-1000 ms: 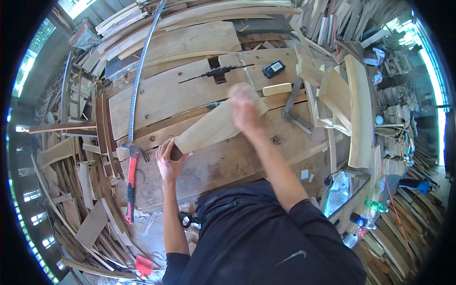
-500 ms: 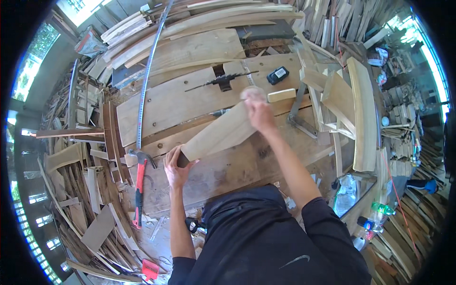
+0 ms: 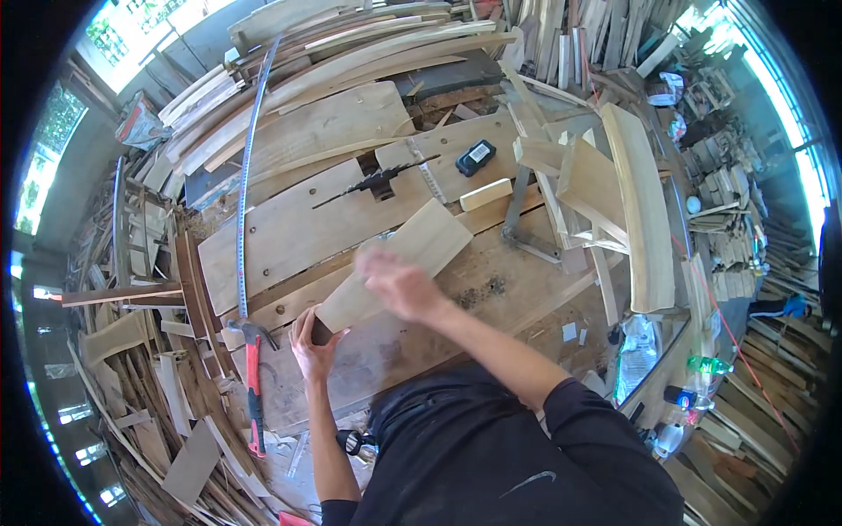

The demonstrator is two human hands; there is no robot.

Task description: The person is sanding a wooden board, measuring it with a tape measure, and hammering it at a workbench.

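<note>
A flat, pale wooden board (image 3: 434, 235) lies slanted across the workbench, its far end toward the upper right. My left hand (image 3: 314, 344) grips the near left end, thumb on one side and fingers round the other. Over the board's left half is my right hand (image 3: 402, 285), smeared by motion; whether anything is under its fingers is hidden. Beyond the board's far end are a small pale wood strip (image 3: 486, 195) and a black battery-like block (image 3: 475, 158). A long drill bit (image 3: 377, 181) rests across a dark slot in the bench top.
Left of my left hand lies a red-handled claw hammer (image 3: 253, 381), below a long steel ruler (image 3: 243, 237). A metal angle piece (image 3: 511, 223) and an assembled curved wooden frame (image 3: 640, 215) stand on the right. Stacked planks (image 3: 351, 61) fill the far side.
My right hand has swept from the board's far end back toward my left hand. The left hand keeps its hold on the near end. The whole view has shifted slightly.
</note>
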